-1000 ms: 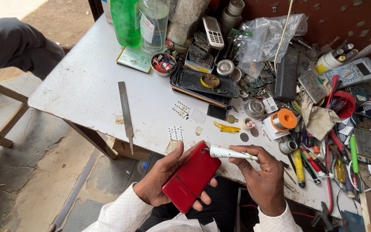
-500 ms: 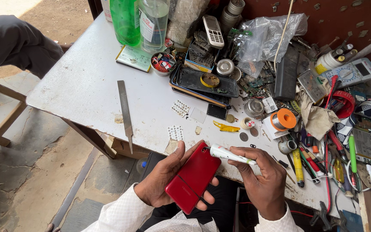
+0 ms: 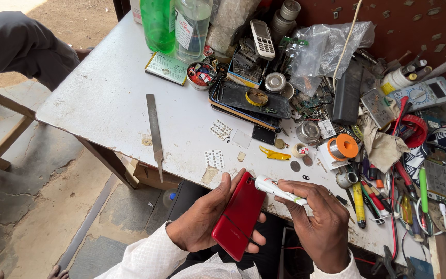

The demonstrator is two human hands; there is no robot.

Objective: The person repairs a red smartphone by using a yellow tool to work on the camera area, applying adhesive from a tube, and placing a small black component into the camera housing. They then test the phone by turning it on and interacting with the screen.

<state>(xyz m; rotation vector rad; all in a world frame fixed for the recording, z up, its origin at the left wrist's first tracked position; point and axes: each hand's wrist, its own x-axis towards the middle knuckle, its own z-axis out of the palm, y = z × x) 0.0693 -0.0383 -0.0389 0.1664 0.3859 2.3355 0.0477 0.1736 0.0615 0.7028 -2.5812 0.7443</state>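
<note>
A view looking down at a person's two hands held over their lap, at the near edge of a cluttered white workbench point(image 3: 104, 98).

The left hand point(image 3: 202, 222) is curled under a glossy red phone point(image 3: 239, 216), palm cradling its back, thumb along the left edge and fingertips wrapped over the right. The phone lies tilted, its upper end pointing toward the bench. It looks like a thin, stiff slab, light but smooth and probably slippery and breakable, so gripping it by the long edges, as here, seems the safest hold.

Just right of it, the right hand point(image 3: 320, 223) is closed around a small white tube point(image 3: 279, 189), pinched between thumb and fingers, with the nozzle touching or almost touching the phone's top right corner. The tube appears soft and light, and is likely best held near its middle so it does not squeeze out by accident.

Beyond the left hand, on the bench, lie a long metal file point(image 3: 155, 132) and two small key-pad sheets point(image 3: 214, 158). Beyond the right hand sits an orange solder spool point(image 3: 343, 147), and further right a heap of screwdrivers, pliers and loose parts. Well beyond both hands stand a green bottle point(image 3: 158, 23) and a clear bottle point(image 3: 192, 26).
</note>
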